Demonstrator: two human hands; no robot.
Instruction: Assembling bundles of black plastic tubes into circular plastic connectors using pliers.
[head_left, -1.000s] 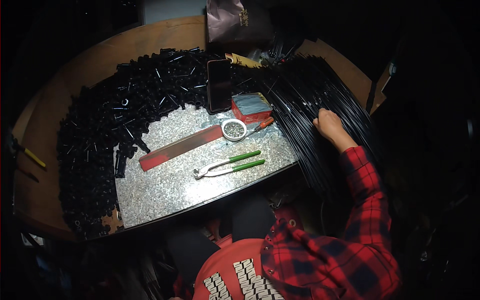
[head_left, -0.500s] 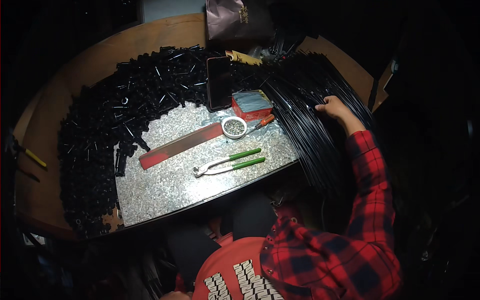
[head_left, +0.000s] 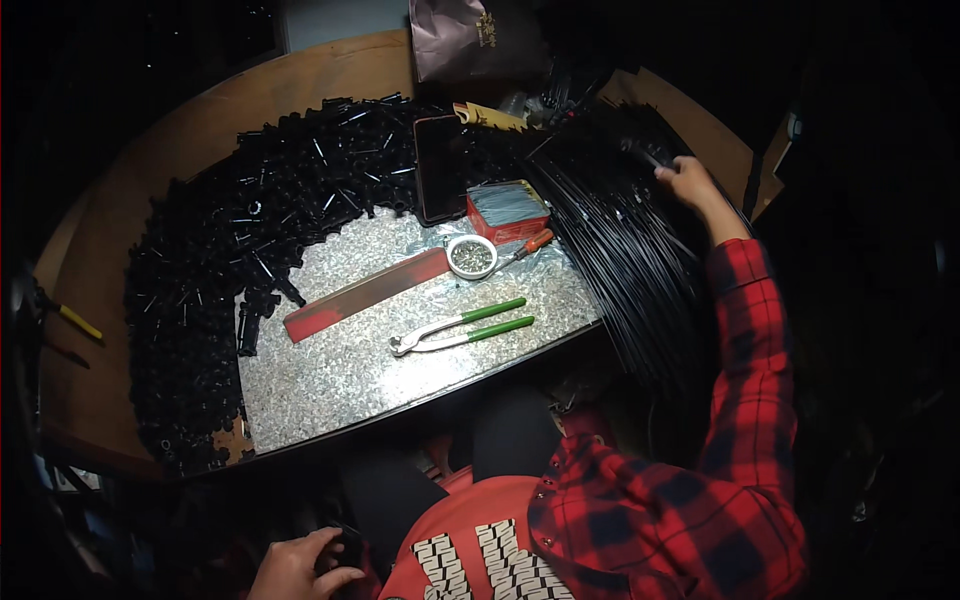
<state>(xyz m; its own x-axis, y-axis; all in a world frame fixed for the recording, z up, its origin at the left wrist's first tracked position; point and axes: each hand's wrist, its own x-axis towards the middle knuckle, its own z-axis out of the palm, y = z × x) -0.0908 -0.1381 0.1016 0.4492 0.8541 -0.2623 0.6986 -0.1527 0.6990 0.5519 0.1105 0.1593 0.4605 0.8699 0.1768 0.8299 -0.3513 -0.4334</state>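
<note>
My right hand [head_left: 688,182] reaches out over a large bundle of thin black rods [head_left: 625,240] at the right of the table. Its fingers are closed on a dark, slim piece [head_left: 648,155], blurred by motion; I cannot tell its exact kind. Low at the front, beside my lap, my left hand [head_left: 300,568] has its thumb and fingers apart and curved. Nothing shows clearly between them, and dark cloth or shadow lies behind. Green-handled pincers [head_left: 465,327] lie on the speckled tabletop [head_left: 340,385], apart from both hands.
A heap of black tubular parts [head_left: 300,170] curves along the table's back and left. Mid-table are a red bar [head_left: 365,295], a white bowl of small metal pieces [head_left: 471,257], a screwdriver [head_left: 535,243], a red box of thin rods [head_left: 508,207] and a dark phone [head_left: 440,168].
My right hand has moved farther back and slightly right over the rods, and a dark slim piece now shows at its fingers. My left hand has risen into view at the bottom.
</note>
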